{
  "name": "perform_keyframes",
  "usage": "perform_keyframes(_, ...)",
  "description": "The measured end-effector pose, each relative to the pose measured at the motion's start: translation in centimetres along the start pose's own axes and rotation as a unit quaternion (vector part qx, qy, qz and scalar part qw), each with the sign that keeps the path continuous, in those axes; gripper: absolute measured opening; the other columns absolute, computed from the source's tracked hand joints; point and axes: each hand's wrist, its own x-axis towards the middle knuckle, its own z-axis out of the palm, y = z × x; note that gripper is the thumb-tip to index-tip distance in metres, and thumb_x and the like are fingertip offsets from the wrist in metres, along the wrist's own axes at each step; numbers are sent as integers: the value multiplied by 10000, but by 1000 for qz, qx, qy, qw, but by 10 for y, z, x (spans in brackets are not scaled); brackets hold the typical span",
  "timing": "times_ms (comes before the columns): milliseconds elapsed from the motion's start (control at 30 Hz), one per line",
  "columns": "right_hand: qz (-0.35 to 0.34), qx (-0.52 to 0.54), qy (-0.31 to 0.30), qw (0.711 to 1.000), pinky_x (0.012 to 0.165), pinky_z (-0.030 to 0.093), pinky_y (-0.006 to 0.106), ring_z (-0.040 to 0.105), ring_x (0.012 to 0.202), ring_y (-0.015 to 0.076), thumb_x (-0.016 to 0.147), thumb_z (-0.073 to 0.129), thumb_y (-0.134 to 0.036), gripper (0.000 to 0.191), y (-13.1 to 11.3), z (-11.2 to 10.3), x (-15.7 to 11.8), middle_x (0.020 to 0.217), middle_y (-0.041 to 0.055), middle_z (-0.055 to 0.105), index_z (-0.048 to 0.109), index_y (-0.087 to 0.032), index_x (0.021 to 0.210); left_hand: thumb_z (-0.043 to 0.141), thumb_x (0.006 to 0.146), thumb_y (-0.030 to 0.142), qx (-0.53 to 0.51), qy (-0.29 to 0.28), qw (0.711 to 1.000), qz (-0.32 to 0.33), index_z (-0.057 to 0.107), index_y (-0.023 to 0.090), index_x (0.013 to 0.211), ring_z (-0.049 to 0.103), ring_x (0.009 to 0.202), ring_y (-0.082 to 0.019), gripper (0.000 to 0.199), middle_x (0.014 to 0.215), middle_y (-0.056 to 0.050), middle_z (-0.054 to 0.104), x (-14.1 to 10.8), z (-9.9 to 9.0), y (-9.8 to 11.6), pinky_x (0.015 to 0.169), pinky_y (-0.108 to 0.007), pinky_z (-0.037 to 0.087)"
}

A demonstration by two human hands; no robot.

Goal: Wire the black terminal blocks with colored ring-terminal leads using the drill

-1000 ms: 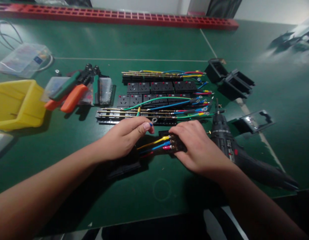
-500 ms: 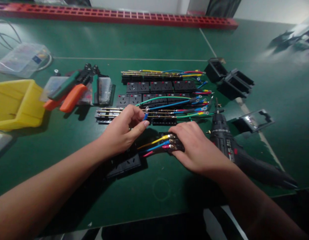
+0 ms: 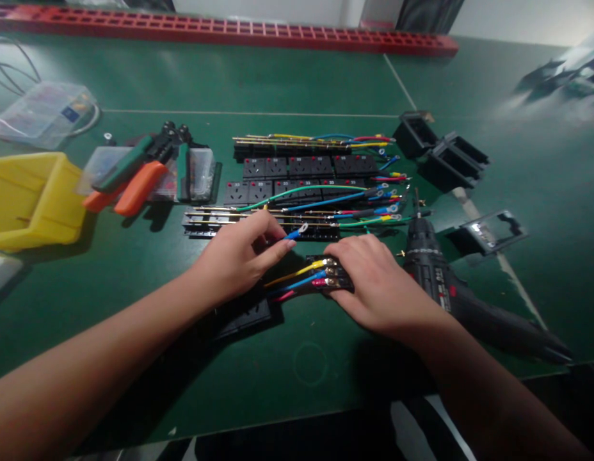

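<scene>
My left hand (image 3: pixel 246 253) pinches a blue wire with a ring terminal (image 3: pixel 297 233), its metal ring sticking out past the thumb toward the right. My right hand (image 3: pixel 374 278) is closed around a small black terminal block (image 3: pixel 344 280), whose far side the palm hides. Yellow, blue and red wires (image 3: pixel 299 276) with ring terminals run into that block from the left. They lead toward a black socket strip (image 3: pixel 246 318), partly covered by my left hand and forearm. Behind both hands lie socket strips with brass bars (image 3: pixel 210 218) and loose coloured wires.
A black power drill (image 3: pixel 434 262) lies right of my right hand. Black plastic housings (image 3: pixel 453 160) and a frame (image 3: pixel 498 232) are beyond it. At left are crimping pliers (image 3: pixel 141 182) on a clear parts box (image 3: pixel 201 169) and a yellow bin (image 3: pixel 61 198). A red slotted duct (image 3: pixel 220 29) spans the back.
The blue wire's ring terminal has swung from pointing up to pointing right, and my left fingers have shifted slightly right and down. My right hand stays on the terminal block.
</scene>
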Motion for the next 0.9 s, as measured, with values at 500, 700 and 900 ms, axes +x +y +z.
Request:
perform_keyframes(500, -35, -23, 40, 998, 960, 399, 423, 488, 1089, 279, 889, 600, -278, 375, 0, -1, -1, 1209, 132, 591, 572, -153, 1242, 376, 1014, 431, -10, -74, 994, 82, 638, 189, 956, 561, 760, -137, 362, 844, -29, 641, -10, -9, 8, 736, -255, 469)
perform_keyframes(700, -34, -22, 38, 998, 965, 402, 421, 483, 1083, 273, 898, 597, -279, 376, 1, -1, -2, 1205, 117, 587, 567, -152, 1251, 531, 952, 466, -25, -83, 993, 77, 634, 192, 1011, 584, 783, -134, 298, 893, -19, 657, -13, -9, 7, 710, -243, 467)
perform_keyframes(900, -33, -22, 35, 999, 959, 409, 424, 483, 1081, 274, 886, 606, -273, 385, 0, -1, -1, 1199, 113, 587, 570, -152, 1251, 560, 952, 408, -53, -30, 992, 108, 645, 189, 915, 596, 750, -114, 238, 826, 3, 660, -11, -11, 8, 720, -217, 466)
